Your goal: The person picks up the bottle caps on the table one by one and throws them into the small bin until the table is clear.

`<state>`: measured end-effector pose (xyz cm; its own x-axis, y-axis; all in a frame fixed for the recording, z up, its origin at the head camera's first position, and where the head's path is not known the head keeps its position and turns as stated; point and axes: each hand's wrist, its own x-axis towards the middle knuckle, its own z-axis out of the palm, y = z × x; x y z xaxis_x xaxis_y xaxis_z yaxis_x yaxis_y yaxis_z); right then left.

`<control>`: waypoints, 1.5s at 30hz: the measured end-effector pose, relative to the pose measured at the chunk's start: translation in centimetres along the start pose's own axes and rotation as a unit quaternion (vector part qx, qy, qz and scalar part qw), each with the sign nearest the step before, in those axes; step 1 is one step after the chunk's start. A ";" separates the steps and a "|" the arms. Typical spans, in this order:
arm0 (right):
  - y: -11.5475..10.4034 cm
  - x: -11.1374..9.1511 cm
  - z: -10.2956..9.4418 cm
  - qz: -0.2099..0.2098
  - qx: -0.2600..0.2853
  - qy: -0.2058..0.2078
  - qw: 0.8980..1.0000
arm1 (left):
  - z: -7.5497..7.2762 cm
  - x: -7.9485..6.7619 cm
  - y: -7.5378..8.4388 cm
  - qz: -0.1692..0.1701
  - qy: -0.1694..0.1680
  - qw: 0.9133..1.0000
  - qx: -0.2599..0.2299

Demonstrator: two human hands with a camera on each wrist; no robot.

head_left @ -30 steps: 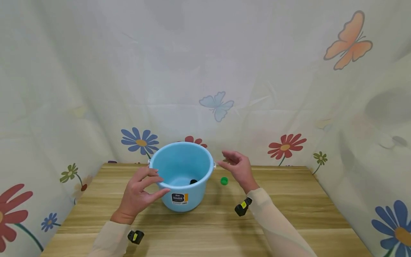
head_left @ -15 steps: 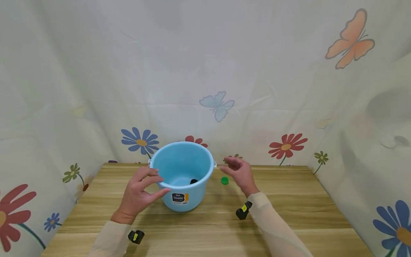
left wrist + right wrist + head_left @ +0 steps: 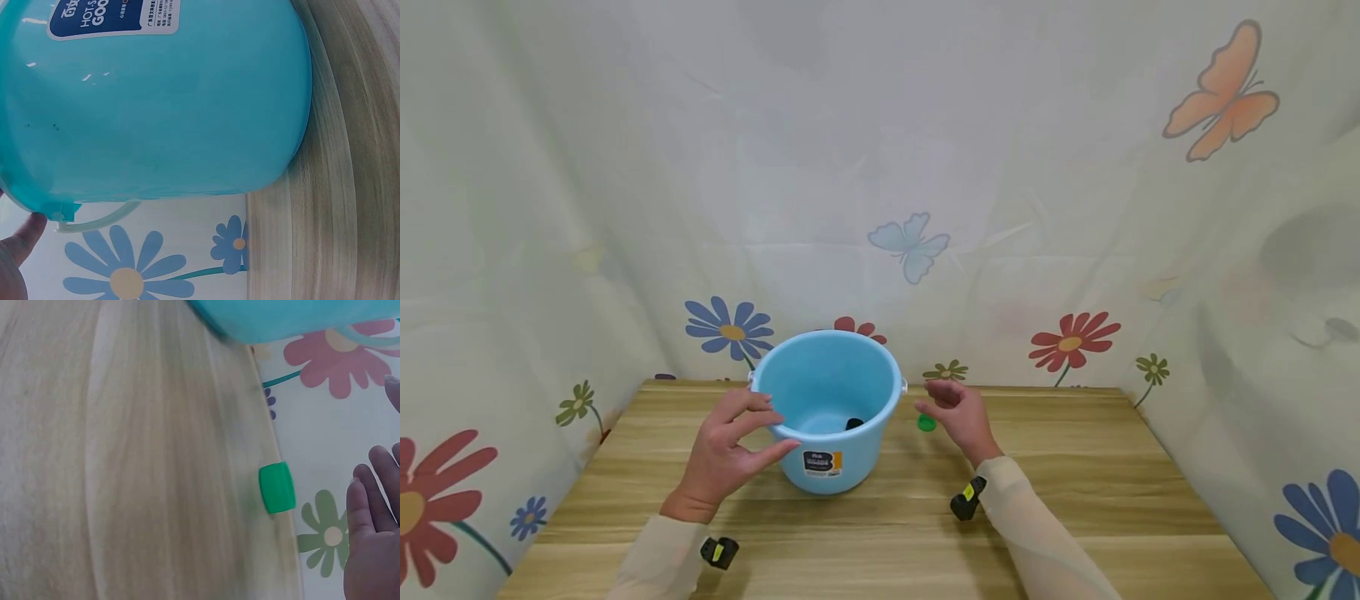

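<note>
A light blue bucket [image 3: 831,462] with a paper label on its front stands upright on the table. At its front left rim, my left hand [image 3: 726,454] holds on, thumb outside and fingertips over the edge; a fingertip [image 3: 28,234] shows against the rim beside the handle joint in the left wrist view. To the bucket's right, my right hand [image 3: 958,417] hovers with loosely bent fingers and nothing in them. Just beneath its thumb lies a small green cap [image 3: 927,423], apart from the hand in the right wrist view. Inside the bucket, part of a black object [image 3: 853,424] is visible.
The wooden table [image 3: 880,550] ends at the back against a hanging curtain [image 3: 985,167] printed with flowers and butterflies. Black wrist cameras, such as the left one [image 3: 720,552], stick out below both wrists.
My right hand has come down, from above and behind the green cap to close over it, partly covering it in the head view. The left hand and the bucket stay in place.
</note>
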<state>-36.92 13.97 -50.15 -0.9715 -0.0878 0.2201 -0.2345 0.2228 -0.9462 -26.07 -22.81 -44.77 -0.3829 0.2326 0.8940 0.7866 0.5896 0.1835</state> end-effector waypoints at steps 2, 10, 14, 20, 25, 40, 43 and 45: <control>0.3 0.0 0.0 0.003 -0.004 0.005 1.000 | 0.0 0.0 0.0 0.002 0.000 1.000 0.000; 1.7 0.1 0.1 0.015 -0.022 0.005 1.000 | 0.1 -0.1 -0.1 0.001 0.001 1.000 0.000; 2.1 0.1 0.1 0.021 -0.041 0.003 0.999 | 0.2 -0.2 -0.2 0.001 0.001 1.000 0.000; 2.6 0.2 0.0 0.038 -0.059 -0.002 0.997 | 0.2 -0.3 -0.3 0.001 0.000 1.000 0.001; 3.0 0.3 0.1 0.047 -0.068 -0.014 0.996 | 0.2 -0.4 -0.4 -0.001 0.000 1.000 0.005; 3.8 0.7 0.5 0.053 -0.166 -0.022 0.984 | 0.2 -0.3 -0.2 -0.002 0.000 1.000 0.002; 3.8 0.7 0.6 0.049 -0.173 -0.021 0.983 | 0.2 -0.4 -0.3 -0.002 0.002 1.000 0.002; 3.9 0.8 0.6 0.047 -0.175 -0.022 0.983 | 0.2 -0.4 -0.4 -0.002 0.002 1.000 0.001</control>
<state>-38.55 14.14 -53.83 -0.9889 -0.0910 0.1173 -0.1481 0.5525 -0.8202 -26.30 -22.93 -45.33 -0.3846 0.2268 0.8948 0.7841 0.5918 0.1870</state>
